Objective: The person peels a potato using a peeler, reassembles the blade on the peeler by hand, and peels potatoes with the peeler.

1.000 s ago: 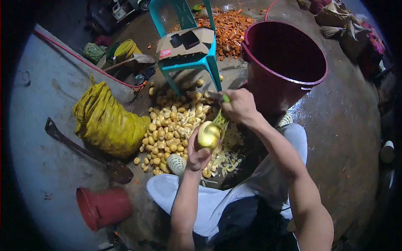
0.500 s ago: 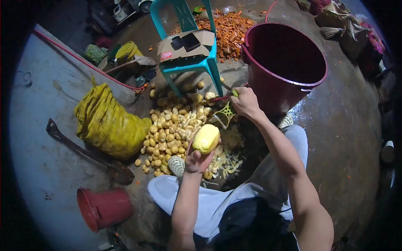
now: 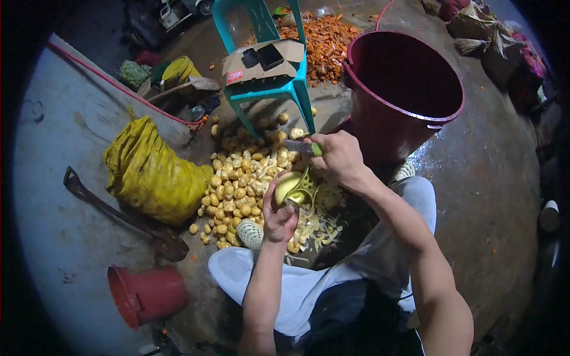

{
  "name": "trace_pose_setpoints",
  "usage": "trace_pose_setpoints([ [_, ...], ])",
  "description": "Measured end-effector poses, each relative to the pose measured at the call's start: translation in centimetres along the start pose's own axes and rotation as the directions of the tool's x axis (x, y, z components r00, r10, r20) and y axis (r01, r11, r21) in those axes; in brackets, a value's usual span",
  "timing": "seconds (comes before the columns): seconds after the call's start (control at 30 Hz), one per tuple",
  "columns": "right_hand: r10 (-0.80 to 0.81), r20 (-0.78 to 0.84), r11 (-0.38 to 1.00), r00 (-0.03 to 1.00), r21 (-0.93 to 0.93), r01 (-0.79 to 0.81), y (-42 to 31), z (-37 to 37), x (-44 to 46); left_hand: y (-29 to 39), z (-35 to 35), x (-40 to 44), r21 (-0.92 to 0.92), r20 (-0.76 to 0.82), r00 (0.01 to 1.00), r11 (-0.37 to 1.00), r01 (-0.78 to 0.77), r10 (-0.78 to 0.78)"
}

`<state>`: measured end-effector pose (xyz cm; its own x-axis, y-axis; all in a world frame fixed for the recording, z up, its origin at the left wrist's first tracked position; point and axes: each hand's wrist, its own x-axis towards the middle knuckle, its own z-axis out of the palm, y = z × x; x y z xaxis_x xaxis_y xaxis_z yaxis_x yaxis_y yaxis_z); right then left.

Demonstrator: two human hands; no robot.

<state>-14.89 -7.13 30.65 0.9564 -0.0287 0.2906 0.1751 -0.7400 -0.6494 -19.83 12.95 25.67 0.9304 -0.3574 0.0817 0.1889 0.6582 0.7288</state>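
Note:
My left hand (image 3: 280, 221) is wrapped round a pale yellow, peeled-looking vegetable (image 3: 286, 186), held above the heap. Closed round the green handle of a tool (image 3: 316, 149) is my right hand (image 3: 343, 155), just up and to the right of the vegetable. The tool's grey end points left. A greenish lattice-like piece (image 3: 305, 191) lies between my hands, over the vegetable's right side; how it joins the tool I cannot tell. Below spread many potatoes (image 3: 237, 190), with pale peelings (image 3: 323, 232) to their right.
A teal chair (image 3: 261, 92) bears cardboard and dark devices. Right of it stands a big maroon tub (image 3: 386, 127); orange pieces (image 3: 329, 47) are heaped behind. On the left are a yellow sack (image 3: 157, 172), a shovel (image 3: 116, 210) and a red bucket (image 3: 157, 296).
Since half a second ago, my right hand has come left and slightly down, bringing the tool and lattice piece against the vegetable. The vegetable is now turned and partly covered.

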Motion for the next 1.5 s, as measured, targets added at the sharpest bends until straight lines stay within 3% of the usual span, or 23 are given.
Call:
trace_pose_setpoints([
  [0.03,-0.057,-0.006,0.996,0.998,-0.07,0.056,0.1,0.0,-0.2,-0.1,0.1,0.0,0.08,-0.012,0.999,0.996,-0.038,0.039],
  [0.1,0.169,0.03,0.986,0.985,-0.004,-0.169,1.8,0.1,1.1,0.0,-0.2,-0.2,-0.01,0.019,1.0,1.0,0.025,-0.025],
  [0.17,0.278,0.037,0.96,0.96,-0.022,-0.278,5.9,1.9,2.1,-0.3,-1.3,-0.2,-0.186,0.069,0.994,0.977,0.099,-0.088],
  [0.23,0.247,0.038,0.961,0.968,0.119,-0.25,4.2,1.6,1.6,-0.1,-1.6,-0.1,-0.281,0.113,0.985,0.946,0.16,-0.133],
  [0.33,0.067,0.031,0.998,0.997,-0.018,-0.067,0.4,-0.3,0.2,-0.6,-1.0,-0.2,-0.015,-0.127,0.989,0.997,0.073,-0.074],
  [0.37,0.025,0.025,0.995,0.999,-0.096,-0.022,0.2,-0.4,-0.1,-0.8,-0.9,-0.3,-0.016,-0.133,0.988,0.997,0.076,-0.077],
  [0.43,0.182,0.007,0.983,0.983,0.009,-0.182,3.2,0.7,0.9,-0.4,-0.4,-0.2,-0.148,-0.047,0.995,0.985,0.083,-0.091],
  [0.5,0.25,0.054,0.968,0.967,-0.051,-0.247,5.2,1.5,1.7,0.3,0.5,-0.2,-0.288,0.009,0.991,0.949,0.127,-0.13],
  [0.6,0.222,0.04,0.965,0.974,0.133,-0.225,3.7,2.1,1.0,0.0,0.2,-0.1,-0.226,-0.019,0.993,0.968,0.11,-0.118],
  [0.63,0.081,0.027,0.996,0.996,0.045,-0.083,1.9,1.1,0.3,-0.3,-0.2,-0.1,-0.232,-0.021,0.993,0.967,0.11,-0.118],
  [0.7,0.025,-0.052,1.0,0.998,-0.007,-0.025,0.8,-0.1,-0.4,-0.8,-0.2,-0.2,-0.055,-0.044,0.996,0.996,0.07,-0.072],
  [0.77,0.252,-0.033,0.968,0.967,0.028,-0.251,3.8,0.9,1.1,-0.8,0.3,-0.1,-0.021,-0.031,0.999,0.999,0.033,-0.033],
  [0.83,0.264,-0.02,0.964,0.964,0.028,-0.263,4.9,1.0,1.7,-0.4,0.0,-0.2,-0.17,0.061,0.99,0.976,0.135,-0.126],
  [0.93,0.168,0.032,0.973,0.985,0.155,-0.171,2.3,1.1,0.6,-1.3,-1.9,-0.4,-0.18,0.0,0.984,0.968,0.175,-0.178],
  [0.97,0.092,0.009,0.995,0.996,0.041,-0.092,0.4,0.2,0.0,-1.3,-1.9,-0.6,-0.151,-0.056,0.98,0.971,0.183,-0.194],
  [1.03,-0.043,-0.024,0.999,0.999,-0.008,0.043,0.1,-0.3,-0.3,-1.2,-1.5,-0.9,-0.096,-0.168,0.96,0.973,0.209,-0.223],
  [1.1,-0.064,-0.044,0.997,0.997,-0.033,0.063,0.3,-0.4,-0.2,-0.7,-0.4,-0.1,-0.101,0.007,0.975,0.97,0.223,-0.223],
  [1.23,-0.131,-0.062,0.986,0.989,-0.108,0.124,0.8,-1.4,-0.4,-0.7,-0.1,-0.2,0.009,0.009,0.983,0.983,0.184,-0.184],
  [1.3,0.064,-0.101,0.998,0.993,-0.016,-0.066,4.2,-0.6,0.9,-0.5,-0.2,0.1,-0.082,0.096,0.976,0.976,0.203,-0.195],
  [1.33,0.176,-0.065,0.977,0.982,-0.108,-0.182,5.1,-0.7,1.8,-0.3,0.3,0.0,-0.084,0.095,0.979,0.978,0.189,-0.181],
  [1.43,0.181,-0.001,0.983,0.983,0.043,-0.181,3.0,-1.4,0.8,0.0,1.4,0.1,-0.056,0.052,0.984,0.983,0.176,-0.173],
  [1.47,0.062,-0.053,0.997,0.997,0.044,-0.06,2.3,-0.8,-0.1,-0.2,1.5,0.2,-0.027,0.006,0.986,0.985,0.168,-0.168],
  [1.5,-0.068,-0.03,0.991,0.997,-0.118,0.064,1.5,-0.5,-0.6,-0.2,1.6,0.1,-0.029,0.003,0.985,0.985,0.172,-0.172],
])
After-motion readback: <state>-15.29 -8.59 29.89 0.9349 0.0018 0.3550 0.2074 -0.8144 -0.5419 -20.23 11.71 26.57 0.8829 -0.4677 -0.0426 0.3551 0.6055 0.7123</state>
